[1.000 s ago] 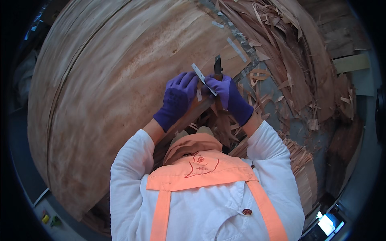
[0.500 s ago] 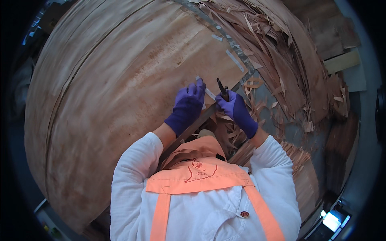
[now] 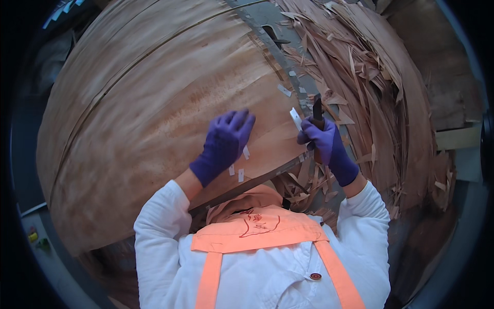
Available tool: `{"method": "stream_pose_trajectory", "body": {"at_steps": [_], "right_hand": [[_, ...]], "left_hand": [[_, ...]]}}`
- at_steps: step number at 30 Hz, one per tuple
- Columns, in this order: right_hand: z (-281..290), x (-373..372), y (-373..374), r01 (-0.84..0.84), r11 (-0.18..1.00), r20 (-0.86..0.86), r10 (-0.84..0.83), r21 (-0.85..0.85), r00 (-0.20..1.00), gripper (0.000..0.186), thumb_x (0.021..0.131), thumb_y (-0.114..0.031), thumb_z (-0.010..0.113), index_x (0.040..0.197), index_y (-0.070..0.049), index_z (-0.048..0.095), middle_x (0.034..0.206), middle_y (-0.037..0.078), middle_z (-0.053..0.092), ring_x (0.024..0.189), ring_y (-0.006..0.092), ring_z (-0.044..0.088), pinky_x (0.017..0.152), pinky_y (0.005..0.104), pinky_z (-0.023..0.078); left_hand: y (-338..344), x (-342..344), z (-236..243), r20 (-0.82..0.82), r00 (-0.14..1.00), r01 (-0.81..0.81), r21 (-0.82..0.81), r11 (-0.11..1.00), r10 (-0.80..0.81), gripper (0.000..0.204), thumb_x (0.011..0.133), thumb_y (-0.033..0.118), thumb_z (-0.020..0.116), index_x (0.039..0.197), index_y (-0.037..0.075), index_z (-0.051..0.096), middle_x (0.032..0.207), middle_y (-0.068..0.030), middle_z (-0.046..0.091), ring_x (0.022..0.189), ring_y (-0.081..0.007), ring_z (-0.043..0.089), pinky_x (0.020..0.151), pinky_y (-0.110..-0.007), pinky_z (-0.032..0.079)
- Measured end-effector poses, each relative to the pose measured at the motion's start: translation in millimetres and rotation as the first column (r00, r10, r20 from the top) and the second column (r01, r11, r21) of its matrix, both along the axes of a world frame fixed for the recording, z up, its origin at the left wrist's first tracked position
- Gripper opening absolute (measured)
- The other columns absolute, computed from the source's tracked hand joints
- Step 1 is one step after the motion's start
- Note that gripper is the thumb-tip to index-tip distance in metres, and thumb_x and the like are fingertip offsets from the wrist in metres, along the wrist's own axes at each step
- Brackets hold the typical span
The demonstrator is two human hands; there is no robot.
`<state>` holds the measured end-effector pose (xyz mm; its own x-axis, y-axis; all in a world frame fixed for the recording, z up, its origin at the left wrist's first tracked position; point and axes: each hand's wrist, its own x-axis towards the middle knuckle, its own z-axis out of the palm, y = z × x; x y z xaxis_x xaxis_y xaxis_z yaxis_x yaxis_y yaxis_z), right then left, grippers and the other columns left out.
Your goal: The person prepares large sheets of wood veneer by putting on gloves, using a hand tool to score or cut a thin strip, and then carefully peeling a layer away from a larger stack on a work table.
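Note:
My right hand [image 3: 328,144], in a purple glove, closes round a dark-bladed knife [image 3: 317,107] whose tip points away from me. A white strip of tape [image 3: 296,119] stands by its fingertips; whether the fingers pinch it or it sticks to the sheet I cannot tell. My left hand [image 3: 224,141], gloved alike, hovers over or rests on a large brown wood veneer sheet [image 3: 170,154], its fingers loosely bent and seemingly holding nothing. Close to that hand, small white tape pieces [image 3: 241,175] lie on the sheet, and another tape piece [image 3: 284,90] is near its right edge.
To the right lies a heap of torn veneer strips [image 3: 370,103]. Veneer scraps [image 3: 298,190] litter the area below the sheet's corner. A dark tool [image 3: 275,37] lies beyond the sheet's far right edge. A long split [image 3: 149,53] runs across the veneer.
My right hand has moved right, away from the left, with the knife. The left hand has drawn back leftward from the white strip it touched. The view has shifted.

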<state>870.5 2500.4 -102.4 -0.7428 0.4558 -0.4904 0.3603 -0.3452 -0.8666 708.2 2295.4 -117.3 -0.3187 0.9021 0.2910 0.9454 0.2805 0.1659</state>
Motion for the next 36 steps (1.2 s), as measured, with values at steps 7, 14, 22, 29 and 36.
{"method": "stream_pose_trajectory", "body": {"at_steps": [7,14,22,29,36], "right_hand": [[6,-56,21,-0.027,0.999,-0.014,0.026,-0.046,1.0,0.021,0.087,-0.025,0.061,0.094,-0.007,0.056,0.071,0.002,0.062,0.061,0.0087,0.061,0.049,0.0189,0.041],[-20,-136,31,-0.096,0.986,-0.157,0.075,-0.133,0.985,0.018,0.087,-0.019,0.06,0.094,-0.003,0.057,0.073,0.006,0.063,0.06,0.0128,0.062,0.05,0.0225,0.043],[-37,-134,32,-0.201,0.977,-0.059,0.196,-0.078,0.979,0.016,0.087,-0.014,0.059,0.093,0.0,0.055,0.072,0.007,0.062,0.054,0.0126,0.058,0.045,0.0227,0.042],[-27,-151,42,-0.44,0.88,0.104,0.428,0.178,0.898,0.013,0.085,-0.014,0.061,0.087,-0.001,0.058,0.065,0.005,0.059,0.05,0.0093,0.054,0.044,0.0217,0.04],[-6,-166,47,-0.565,0.802,0.28,0.506,0.196,0.815,0.013,0.084,-0.012,0.059,0.081,0.001,0.06,0.059,0.006,0.058,0.046,0.0112,0.053,0.041,0.0239,0.04]], "left_hand": [[62,-36,-19,0.044,0.997,-0.072,0.194,0.978,0.065,0.026,0.077,0.011,0.061,0.102,0.004,0.061,0.109,-0.012,0.06,0.102,-0.0302,0.057,0.083,-0.041,0.046],[70,-41,-36,0.125,0.99,-0.091,0.229,0.969,0.064,0.027,0.076,0.009,0.061,0.103,0.002,0.06,0.11,-0.013,0.06,0.102,-0.0312,0.057,0.085,-0.041,0.046],[81,-40,-24,0.12,0.983,-0.148,0.09,0.985,0.137,0.043,0.071,0.01,0.058,0.114,0.003,0.058,0.121,-0.0106,0.055,0.102,-0.0263,0.054,0.085,-0.04,0.045],[80,-38,-30,-0.03,0.991,-0.135,-0.093,0.987,0.132,0.044,0.073,0.016,0.055,0.115,0.003,0.058,0.127,-0.0087,0.05,0.099,-0.0222,0.051,0.082,-0.038,0.043],[81,-38,-30,-0.103,0.986,-0.139,-0.065,0.988,0.132,0.043,0.075,0.018,0.053,0.115,0.003,0.058,0.124,-0.0091,0.052,0.096,-0.0227,0.052,0.076,-0.037,0.044]]}}
